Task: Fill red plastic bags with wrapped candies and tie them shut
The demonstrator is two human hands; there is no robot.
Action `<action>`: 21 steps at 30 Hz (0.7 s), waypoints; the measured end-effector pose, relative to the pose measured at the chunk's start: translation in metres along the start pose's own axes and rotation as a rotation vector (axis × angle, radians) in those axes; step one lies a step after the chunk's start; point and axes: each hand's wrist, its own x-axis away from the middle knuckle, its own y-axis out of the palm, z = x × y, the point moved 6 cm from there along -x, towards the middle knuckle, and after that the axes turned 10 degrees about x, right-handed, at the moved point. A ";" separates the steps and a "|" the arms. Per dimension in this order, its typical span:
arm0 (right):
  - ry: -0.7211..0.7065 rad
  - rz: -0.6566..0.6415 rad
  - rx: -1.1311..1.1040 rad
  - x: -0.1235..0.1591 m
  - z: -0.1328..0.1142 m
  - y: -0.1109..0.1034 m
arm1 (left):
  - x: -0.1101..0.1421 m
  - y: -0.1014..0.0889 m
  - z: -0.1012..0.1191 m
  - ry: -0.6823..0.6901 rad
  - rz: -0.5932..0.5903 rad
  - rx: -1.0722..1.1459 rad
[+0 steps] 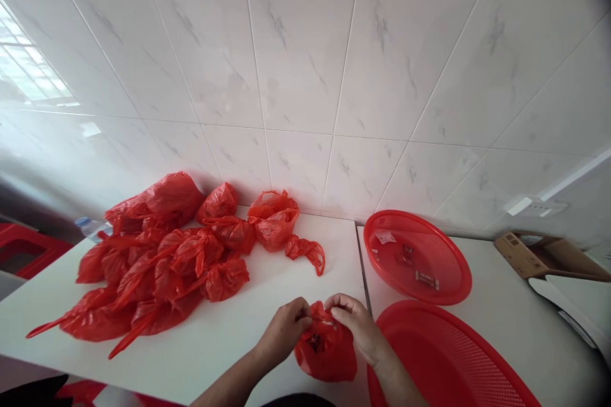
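Observation:
My left hand [285, 329] and my right hand [356, 325] both pinch the top of a small red plastic bag [326, 351] at the table's near edge. The bag hangs full below my fingers, with something dark showing through it. Both hands are closed on its gathered mouth, thumbs facing each other. A heap of several knotted red plastic bags [162, 254] lies on the white table [229, 343] to the left, well beyond my left hand.
Two red mesh trays sit at the right: a far one [416, 257] holding a few small items, and a near one [443, 362] beside my right wrist. A brown cardboard box [544, 255] lies far right. The tiled wall [305, 76] backs the table.

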 end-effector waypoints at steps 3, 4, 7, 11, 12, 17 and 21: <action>0.074 0.329 0.337 -0.005 0.022 -0.035 | 0.007 -0.012 -0.004 0.054 -0.016 -0.177; 0.101 0.421 0.418 -0.005 0.028 -0.046 | 0.010 -0.018 -0.008 0.055 -0.011 -0.249; 0.168 0.561 0.518 -0.002 0.044 -0.067 | 0.016 -0.033 -0.029 -0.051 -0.028 -0.427; 0.169 0.554 0.538 0.003 0.058 -0.070 | 0.016 -0.040 -0.050 -0.191 -0.080 -0.513; 0.157 0.540 0.518 0.003 0.060 -0.067 | 0.014 -0.038 -0.051 -0.195 -0.071 -0.509; 0.114 0.321 0.328 0.000 0.054 -0.034 | -0.005 0.001 -0.042 -0.043 -0.092 -0.308; -0.011 0.088 0.171 0.004 0.028 0.000 | -0.014 0.037 -0.044 0.011 -0.192 -0.158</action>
